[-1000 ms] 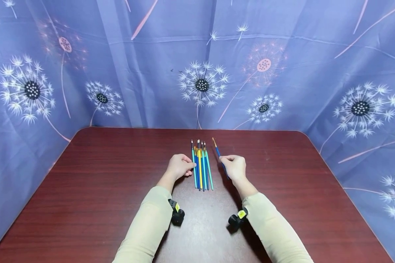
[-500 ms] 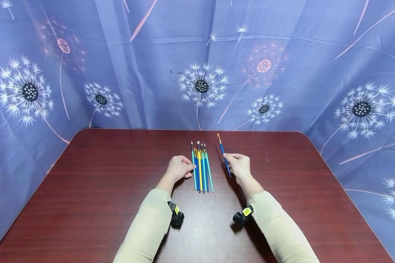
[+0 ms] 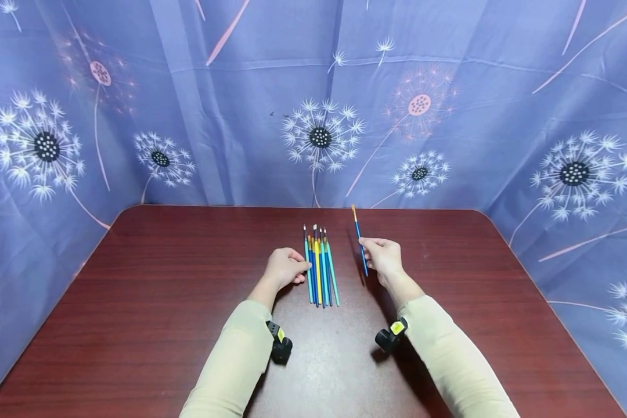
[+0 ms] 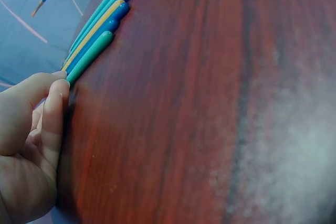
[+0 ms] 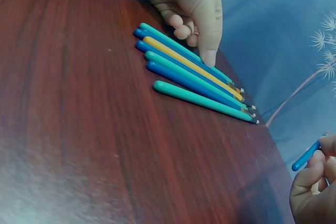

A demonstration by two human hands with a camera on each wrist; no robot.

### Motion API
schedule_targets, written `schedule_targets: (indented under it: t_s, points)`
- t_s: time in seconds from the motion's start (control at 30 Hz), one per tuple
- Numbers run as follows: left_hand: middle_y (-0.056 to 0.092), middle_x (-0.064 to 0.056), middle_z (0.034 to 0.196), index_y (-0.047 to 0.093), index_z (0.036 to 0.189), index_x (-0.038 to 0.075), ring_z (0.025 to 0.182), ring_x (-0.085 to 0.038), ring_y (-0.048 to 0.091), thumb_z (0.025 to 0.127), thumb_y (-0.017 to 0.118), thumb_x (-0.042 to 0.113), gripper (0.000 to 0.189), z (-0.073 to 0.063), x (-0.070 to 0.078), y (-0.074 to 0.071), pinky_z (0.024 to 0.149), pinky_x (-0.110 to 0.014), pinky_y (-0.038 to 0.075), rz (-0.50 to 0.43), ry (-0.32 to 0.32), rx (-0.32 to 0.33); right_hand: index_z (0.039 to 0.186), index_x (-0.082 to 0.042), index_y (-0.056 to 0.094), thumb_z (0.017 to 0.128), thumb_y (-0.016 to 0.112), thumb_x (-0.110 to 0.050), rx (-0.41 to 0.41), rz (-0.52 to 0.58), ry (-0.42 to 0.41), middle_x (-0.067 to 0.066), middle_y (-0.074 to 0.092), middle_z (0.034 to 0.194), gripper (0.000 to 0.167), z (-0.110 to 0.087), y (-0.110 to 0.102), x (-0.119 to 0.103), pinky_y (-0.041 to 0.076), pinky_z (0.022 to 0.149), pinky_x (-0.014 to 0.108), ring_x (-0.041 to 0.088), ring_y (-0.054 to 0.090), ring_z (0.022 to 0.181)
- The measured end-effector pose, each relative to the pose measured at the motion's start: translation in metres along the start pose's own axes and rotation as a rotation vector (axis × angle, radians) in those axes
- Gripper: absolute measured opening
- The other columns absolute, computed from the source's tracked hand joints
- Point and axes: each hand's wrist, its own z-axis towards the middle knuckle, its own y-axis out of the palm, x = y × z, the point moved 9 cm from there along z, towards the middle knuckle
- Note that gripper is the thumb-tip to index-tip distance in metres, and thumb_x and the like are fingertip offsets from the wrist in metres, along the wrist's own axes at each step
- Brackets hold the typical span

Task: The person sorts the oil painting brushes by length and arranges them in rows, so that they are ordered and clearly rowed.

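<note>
My right hand (image 3: 384, 258) pinches a blue paintbrush (image 3: 357, 227) between thumb and fingers, its tan bristle tip pointing away. Its shadow falls on the table beside it. Left of it lie several paintbrushes (image 3: 317, 273) side by side, with teal, blue and yellow handles and bristles toward the far edge. My left hand (image 3: 283, 267) rests at the row's left side; in the right wrist view its straight thumb (image 5: 209, 45) lies on the leftmost handles, the other fingers loosely bent. A teal paintbrush (image 5: 202, 99) at the row's right end sits slightly apart at its handle end.
The dark red wooden table (image 3: 162, 325) has a rounded far edge. Behind and around it hangs a blue curtain (image 3: 230, 128) with dandelion prints. Small black wrist cameras sit on both sleeves, such as the right wrist camera (image 3: 386, 339).
My right hand has moved right and slightly farther off, carrying the blue paintbrush away from the row. The left hand and the laid brushes stay put.
</note>
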Motion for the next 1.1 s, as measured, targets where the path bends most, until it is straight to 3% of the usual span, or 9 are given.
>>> schedule_targets:
  t_s: [0.13, 0.37, 0.67, 0.93, 1.1]
  points:
    - [0.064, -0.008, 0.068, 0.061, 0.089, 0.001, 0.047, -0.01, 0.059, 0.084, 0.071, 0.011, 0.015, 0.001, 0.0, -0.001, 0.048, -0.022, 0.054, 0.002, 0.004, 0.003, 0.093, 0.006, 0.064, 0.085, 0.065, -0.012, -0.005, -0.011, -0.004, -0.006, 0.052, 0.055, 0.02, 0.006, -0.001, -0.002, 0.038, 0.039, 0.014, 0.003, 0.046, 0.047]
    - [0.064, -0.008, 0.067, 0.06, 0.089, 0.0, 0.047, -0.01, 0.059, 0.084, 0.07, 0.01, 0.015, 0.0, -0.001, -0.001, 0.047, -0.021, 0.053, -0.003, 0.003, 0.0, 0.101, 0.011, 0.063, 0.086, 0.064, -0.014, 0.005, -0.068, -0.016, -0.005, 0.052, 0.055, 0.029, 0.013, -0.004, -0.008, 0.037, 0.04, 0.015, 0.004, 0.046, 0.048]
    - [0.064, -0.007, 0.066, 0.06, 0.088, 0.0, 0.045, -0.009, 0.058, 0.083, 0.071, 0.008, 0.015, 0.002, -0.003, 0.002, 0.047, -0.021, 0.053, -0.016, 0.006, 0.003, 0.098, 0.008, 0.065, 0.086, 0.065, -0.013, 0.028, -0.07, -0.018, -0.006, 0.053, 0.054, 0.024, 0.025, -0.01, -0.01, 0.037, 0.038, 0.015, 0.003, 0.047, 0.047]
    - [0.064, -0.007, 0.067, 0.06, 0.088, 0.0, 0.046, -0.009, 0.058, 0.082, 0.071, 0.009, 0.015, 0.003, -0.002, 0.002, 0.047, -0.022, 0.054, -0.01, 0.005, 0.008, 0.11, 0.009, 0.064, 0.087, 0.064, -0.016, 0.028, -0.169, -0.029, -0.009, 0.055, 0.055, 0.034, 0.035, -0.015, -0.012, 0.038, 0.04, 0.015, 0.003, 0.049, 0.05]
    - [0.065, -0.008, 0.067, 0.06, 0.088, 0.001, 0.047, -0.009, 0.059, 0.084, 0.07, 0.009, 0.014, 0.0, -0.003, 0.002, 0.048, -0.021, 0.054, -0.007, 0.006, 0.007, 0.107, 0.006, 0.067, 0.087, 0.063, -0.019, 0.039, -0.263, -0.027, -0.011, 0.055, 0.056, 0.033, 0.042, -0.021, -0.01, 0.041, 0.043, 0.017, 0.005, 0.05, 0.053]
